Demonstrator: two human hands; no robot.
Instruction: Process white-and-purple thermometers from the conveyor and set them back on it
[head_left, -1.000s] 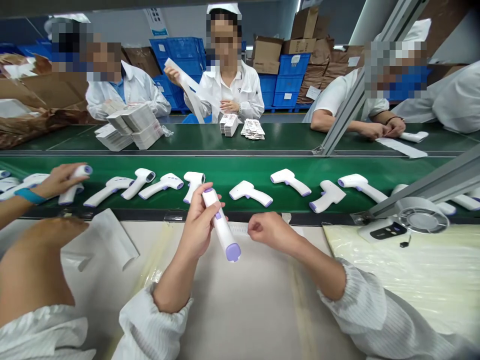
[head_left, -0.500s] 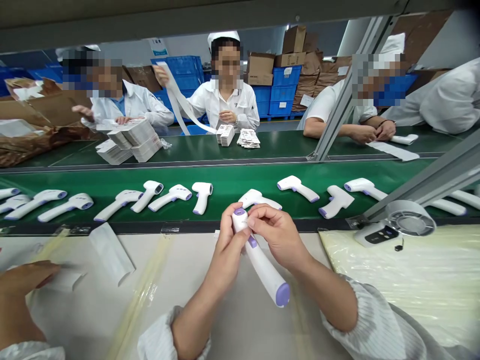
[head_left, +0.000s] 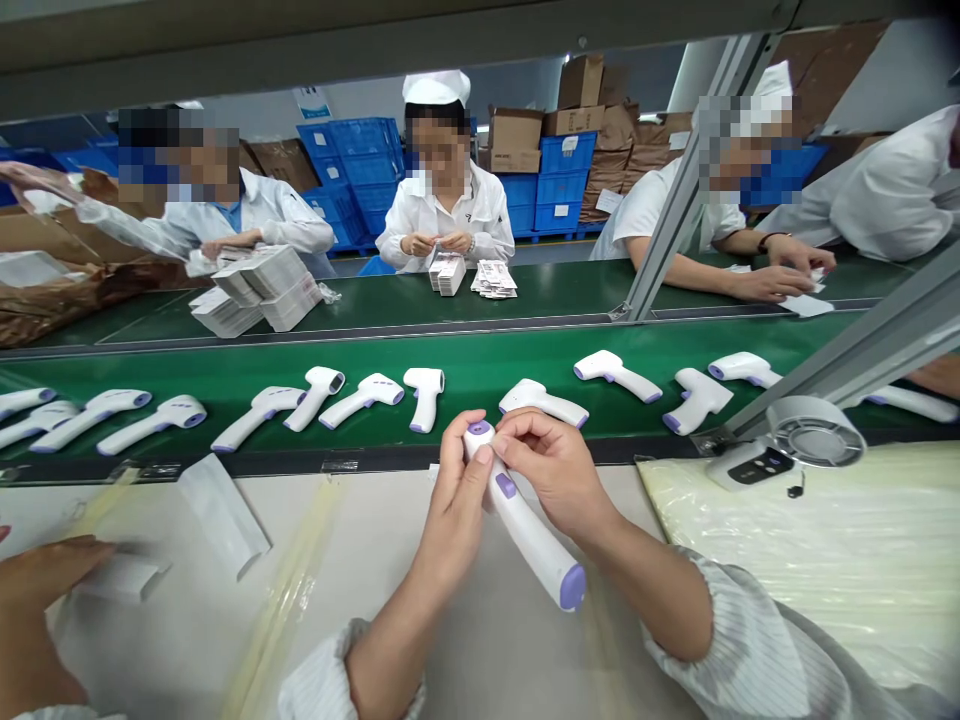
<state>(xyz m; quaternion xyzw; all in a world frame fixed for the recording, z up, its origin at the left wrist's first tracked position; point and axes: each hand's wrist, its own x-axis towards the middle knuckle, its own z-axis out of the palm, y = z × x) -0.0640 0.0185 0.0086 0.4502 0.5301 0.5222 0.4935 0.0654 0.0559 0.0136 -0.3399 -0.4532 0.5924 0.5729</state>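
Observation:
A white infrared thermometer [head_left: 532, 535] with a purple trigger, lens end and handle base is held up above the table, its handle slanting down towards me. My left hand [head_left: 459, 490] is closed around the left side of its head, thumb on the near face. My right hand [head_left: 551, 470] is closed too, thumb and fingertips pressed against the right side of the head. Whether anything small lies between those right fingertips is hidden. Just beyond my hands, another thermometer [head_left: 544, 402] lies on the green conveyor belt [head_left: 495, 345].
Several more thermometers lie along the belt. A small fan [head_left: 814, 432] stands at right by yellowish plastic sheeting [head_left: 795, 560]. A white pouch [head_left: 223, 515] lies left, near another person's hand [head_left: 56, 575]. A slanting metal post [head_left: 679, 190] rises ahead; co-workers sit across the belt.
Thermometers on the belt have shifted right. My hands keep nearly the same hold. Across the belt, the middle co-worker has lowered a raised arm with a white strip; the left one has stretched an arm out.

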